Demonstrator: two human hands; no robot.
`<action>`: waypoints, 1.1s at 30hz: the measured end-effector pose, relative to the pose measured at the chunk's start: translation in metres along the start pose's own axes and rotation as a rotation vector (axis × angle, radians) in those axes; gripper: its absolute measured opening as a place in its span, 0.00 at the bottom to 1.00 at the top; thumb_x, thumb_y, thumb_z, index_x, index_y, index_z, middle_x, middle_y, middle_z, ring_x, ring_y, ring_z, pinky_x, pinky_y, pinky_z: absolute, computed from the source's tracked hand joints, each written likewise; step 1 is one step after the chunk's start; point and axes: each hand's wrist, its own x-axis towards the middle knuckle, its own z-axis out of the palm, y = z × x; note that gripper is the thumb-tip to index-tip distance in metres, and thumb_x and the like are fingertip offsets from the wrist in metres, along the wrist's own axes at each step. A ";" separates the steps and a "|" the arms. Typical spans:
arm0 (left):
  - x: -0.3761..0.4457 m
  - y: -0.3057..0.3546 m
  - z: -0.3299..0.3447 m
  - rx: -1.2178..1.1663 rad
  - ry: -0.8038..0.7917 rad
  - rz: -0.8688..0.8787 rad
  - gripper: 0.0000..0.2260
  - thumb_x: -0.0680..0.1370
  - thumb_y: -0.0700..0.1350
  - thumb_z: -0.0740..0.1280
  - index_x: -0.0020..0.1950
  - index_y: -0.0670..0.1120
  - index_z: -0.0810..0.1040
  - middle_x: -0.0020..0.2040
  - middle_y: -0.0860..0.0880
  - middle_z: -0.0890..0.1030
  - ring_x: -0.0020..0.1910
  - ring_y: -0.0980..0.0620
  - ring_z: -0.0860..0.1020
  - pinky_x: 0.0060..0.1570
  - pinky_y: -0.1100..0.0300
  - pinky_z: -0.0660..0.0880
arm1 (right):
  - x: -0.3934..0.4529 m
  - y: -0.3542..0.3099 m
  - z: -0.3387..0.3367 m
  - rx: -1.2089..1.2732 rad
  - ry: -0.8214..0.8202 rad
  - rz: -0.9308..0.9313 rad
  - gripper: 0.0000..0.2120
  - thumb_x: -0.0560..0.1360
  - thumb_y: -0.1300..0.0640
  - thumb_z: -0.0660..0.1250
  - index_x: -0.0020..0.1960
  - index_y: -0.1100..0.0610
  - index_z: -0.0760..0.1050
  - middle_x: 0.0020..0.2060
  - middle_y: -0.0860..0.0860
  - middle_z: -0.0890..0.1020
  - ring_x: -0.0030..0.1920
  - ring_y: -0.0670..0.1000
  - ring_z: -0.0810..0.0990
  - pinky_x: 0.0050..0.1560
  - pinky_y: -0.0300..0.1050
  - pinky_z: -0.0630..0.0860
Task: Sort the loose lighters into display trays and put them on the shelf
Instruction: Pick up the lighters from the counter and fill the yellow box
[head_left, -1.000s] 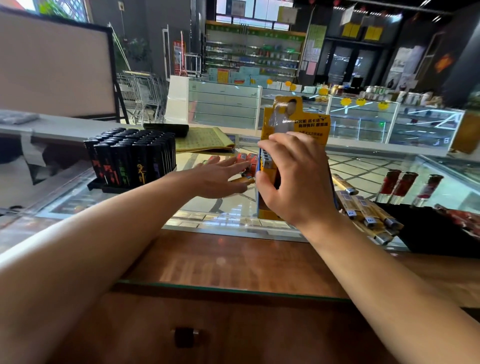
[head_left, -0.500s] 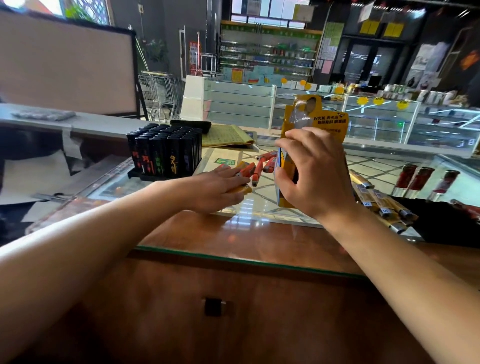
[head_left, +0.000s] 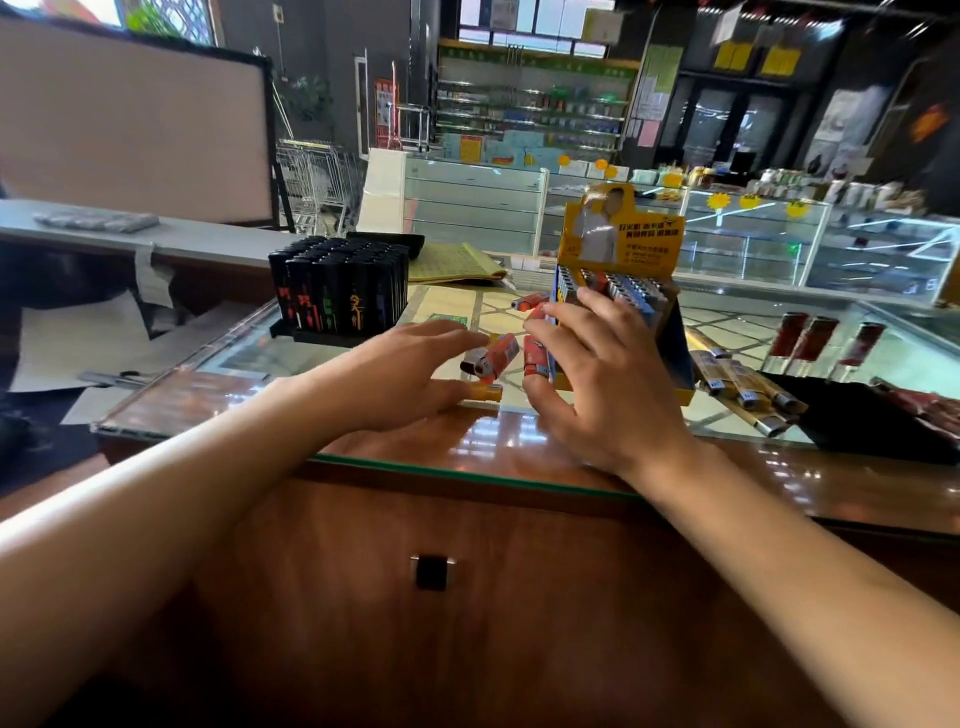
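Note:
A yellow display tray (head_left: 618, 234) with a tall printed back card stands on the glass counter (head_left: 727, 332), with rows of lighters in it. My right hand (head_left: 608, 379) grips its front left corner, fingers over the rows and thumb low. A red lighter (head_left: 535, 356) stands between that thumb and forefinger, against the tray. My left hand (head_left: 405, 371) lies flat on the counter with straight fingers, reaching the loose red lighters (head_left: 491, 358). Its thumb touches an orange lighter (head_left: 487, 392). Another loose lighter (head_left: 530, 300) lies farther back.
A black tray full of black lighters (head_left: 337, 291) stands to the left. Several gold lighters (head_left: 743, 387) lie right of the yellow tray, beside a black tray (head_left: 872, 421) and upright red lighters (head_left: 805, 338). A yellow notepad (head_left: 457, 262) lies behind. The counter's wooden edge runs below my wrists.
The yellow tray has turned so its rows of lighters show. My right hand moved from its side to its front corner. My left hand slid toward the near counter edge.

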 end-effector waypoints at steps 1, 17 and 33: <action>0.002 0.000 0.002 0.020 0.016 -0.031 0.26 0.80 0.52 0.65 0.77 0.49 0.65 0.74 0.47 0.69 0.71 0.45 0.69 0.71 0.54 0.64 | -0.001 0.000 0.000 -0.001 -0.003 0.011 0.26 0.77 0.43 0.56 0.68 0.55 0.75 0.67 0.54 0.76 0.73 0.58 0.65 0.74 0.58 0.56; 0.019 0.004 0.008 -0.020 -0.112 -0.211 0.26 0.79 0.61 0.60 0.76 0.60 0.64 0.71 0.50 0.72 0.71 0.47 0.69 0.71 0.52 0.64 | -0.003 0.000 -0.001 0.088 -0.040 0.093 0.27 0.76 0.43 0.54 0.70 0.54 0.73 0.69 0.53 0.74 0.73 0.56 0.63 0.73 0.52 0.58; 0.001 -0.012 -0.009 -0.003 -0.050 -0.372 0.30 0.78 0.50 0.69 0.77 0.46 0.63 0.68 0.46 0.76 0.65 0.45 0.74 0.64 0.55 0.69 | -0.001 -0.001 0.001 0.115 -0.052 0.077 0.27 0.77 0.42 0.55 0.69 0.55 0.73 0.69 0.53 0.73 0.73 0.55 0.63 0.70 0.52 0.62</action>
